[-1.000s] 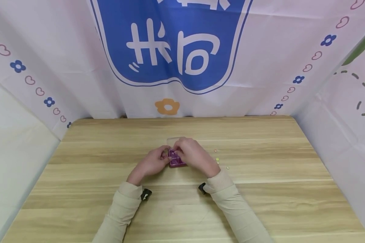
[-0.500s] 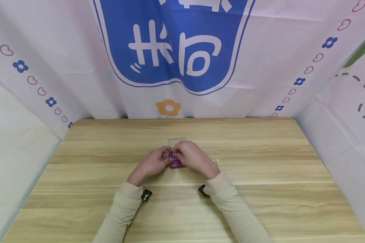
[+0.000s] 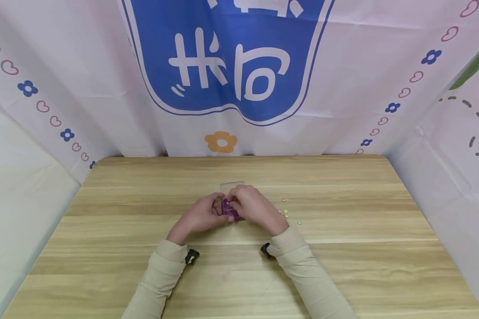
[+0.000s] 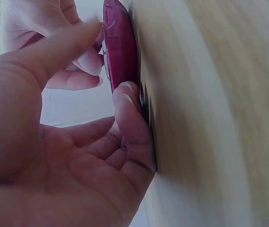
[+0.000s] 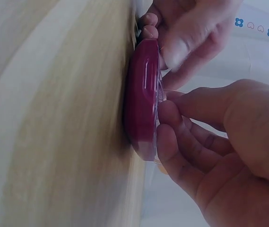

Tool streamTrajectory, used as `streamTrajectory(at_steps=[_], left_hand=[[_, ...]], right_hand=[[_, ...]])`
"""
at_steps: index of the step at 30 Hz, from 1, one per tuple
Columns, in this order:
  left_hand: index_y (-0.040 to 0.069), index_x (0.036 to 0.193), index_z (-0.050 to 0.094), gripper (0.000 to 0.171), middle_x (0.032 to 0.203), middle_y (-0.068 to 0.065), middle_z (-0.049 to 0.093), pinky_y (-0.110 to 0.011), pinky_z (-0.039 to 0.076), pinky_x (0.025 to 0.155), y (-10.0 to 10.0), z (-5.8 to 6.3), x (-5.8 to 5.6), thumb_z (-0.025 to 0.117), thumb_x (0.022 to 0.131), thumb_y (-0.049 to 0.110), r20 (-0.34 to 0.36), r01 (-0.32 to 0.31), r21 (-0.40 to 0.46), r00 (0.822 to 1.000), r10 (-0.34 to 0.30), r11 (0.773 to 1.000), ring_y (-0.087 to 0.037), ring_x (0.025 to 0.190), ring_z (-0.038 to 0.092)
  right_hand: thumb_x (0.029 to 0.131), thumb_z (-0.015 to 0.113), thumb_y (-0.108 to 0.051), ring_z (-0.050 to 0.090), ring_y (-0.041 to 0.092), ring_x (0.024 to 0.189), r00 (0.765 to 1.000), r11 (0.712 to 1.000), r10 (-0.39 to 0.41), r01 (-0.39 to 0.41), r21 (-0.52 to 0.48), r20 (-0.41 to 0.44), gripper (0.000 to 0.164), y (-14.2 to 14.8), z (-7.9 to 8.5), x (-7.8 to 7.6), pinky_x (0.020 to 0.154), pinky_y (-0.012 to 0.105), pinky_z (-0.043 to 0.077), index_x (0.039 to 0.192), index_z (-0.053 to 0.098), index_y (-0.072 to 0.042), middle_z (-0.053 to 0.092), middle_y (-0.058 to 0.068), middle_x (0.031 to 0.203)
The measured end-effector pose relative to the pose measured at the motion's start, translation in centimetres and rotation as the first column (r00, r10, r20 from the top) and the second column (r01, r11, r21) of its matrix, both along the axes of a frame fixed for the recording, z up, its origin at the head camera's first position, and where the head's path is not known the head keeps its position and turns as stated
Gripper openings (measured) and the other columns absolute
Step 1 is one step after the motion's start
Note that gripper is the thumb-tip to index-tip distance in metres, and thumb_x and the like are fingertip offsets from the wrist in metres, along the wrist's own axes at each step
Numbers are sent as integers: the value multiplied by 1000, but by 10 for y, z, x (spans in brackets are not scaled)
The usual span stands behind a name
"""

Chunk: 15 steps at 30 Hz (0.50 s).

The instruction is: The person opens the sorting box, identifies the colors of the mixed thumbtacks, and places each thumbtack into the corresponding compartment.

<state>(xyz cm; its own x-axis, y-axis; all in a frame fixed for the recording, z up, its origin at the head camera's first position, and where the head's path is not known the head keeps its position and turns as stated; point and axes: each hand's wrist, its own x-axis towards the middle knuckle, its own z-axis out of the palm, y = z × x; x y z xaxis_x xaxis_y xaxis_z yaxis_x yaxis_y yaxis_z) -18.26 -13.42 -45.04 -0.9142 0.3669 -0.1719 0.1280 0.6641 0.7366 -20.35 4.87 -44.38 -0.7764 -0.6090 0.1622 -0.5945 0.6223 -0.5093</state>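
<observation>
A small purple compartment box (image 3: 231, 212), like a pill box, lies on the wooden table with its clear lid (image 3: 231, 185) folded back. My left hand (image 3: 201, 215) grips its left side: in the left wrist view the curled fingers (image 4: 129, 113) hold the lower edge, and the thumb reaches across the top. Over the compartments, my right hand (image 3: 255, 206) has its thumb and fingertips together. A small pale piece shows at those fingertips in the right wrist view, beside the box's purple wall (image 5: 141, 99). The right hand hides the box's right part in the head view.
Several tiny round pieces, among them a yellow one (image 3: 286, 211) and an orange-rimmed one (image 3: 284, 200), lie on the table (image 3: 239, 274) right of the right hand. A printed cloth (image 3: 263, 137) hangs behind the table's far edge.
My left thumb has slid from the box's left side to its front corner. The right hand stays over the compartments, with its fingertips only slightly shifted.
</observation>
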Motion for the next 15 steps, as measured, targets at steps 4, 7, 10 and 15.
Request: streamTrajectory(at_steps=[4, 7, 10, 15], left_hand=[[4, 131, 45, 79, 86, -9, 60, -34, 49, 62, 1, 1, 0, 85, 67, 27, 24, -5, -9, 1000, 5, 1000, -19, 71, 55], [3, 132, 42, 82, 87, -10, 60, -34, 49, 63, 1, 1, 0, 86, 66, 22, 33, -12, -12, 999, 13, 1000, -19, 71, 55], [2, 132, 42, 81, 87, -10, 60, -34, 50, 62, 1, 0, 0, 85, 66, 19, 39, -21, -8, 999, 22, 1000, -19, 71, 56], [1, 128, 45, 76, 87, -10, 60, -34, 50, 62, 1, 0, 0, 85, 67, 19, 37, -33, -1, 999, 33, 999, -19, 70, 56]], right_hand=[[82, 68, -1, 55, 9, 75, 1000, 1000, 1, -1, -11, 10, 11, 1, 0, 0, 65, 22, 51, 93, 69, -4, 63, 3, 86], [83, 68, -1, 55, 9, 76, 1000, 1000, 5, -5, -19, 18, 11, 2, 1, 0, 66, 23, 52, 93, 69, -4, 63, 2, 86], [83, 68, -1, 55, 9, 77, 1000, 1000, 7, -6, -24, 23, 10, 3, 2, 0, 67, 23, 52, 93, 69, -4, 64, 2, 86], [84, 68, -3, 56, 9, 77, 999, 1000, -9, 10, -26, 30, 10, 8, 3, 0, 68, 25, 52, 94, 69, -5, 65, 2, 87]])
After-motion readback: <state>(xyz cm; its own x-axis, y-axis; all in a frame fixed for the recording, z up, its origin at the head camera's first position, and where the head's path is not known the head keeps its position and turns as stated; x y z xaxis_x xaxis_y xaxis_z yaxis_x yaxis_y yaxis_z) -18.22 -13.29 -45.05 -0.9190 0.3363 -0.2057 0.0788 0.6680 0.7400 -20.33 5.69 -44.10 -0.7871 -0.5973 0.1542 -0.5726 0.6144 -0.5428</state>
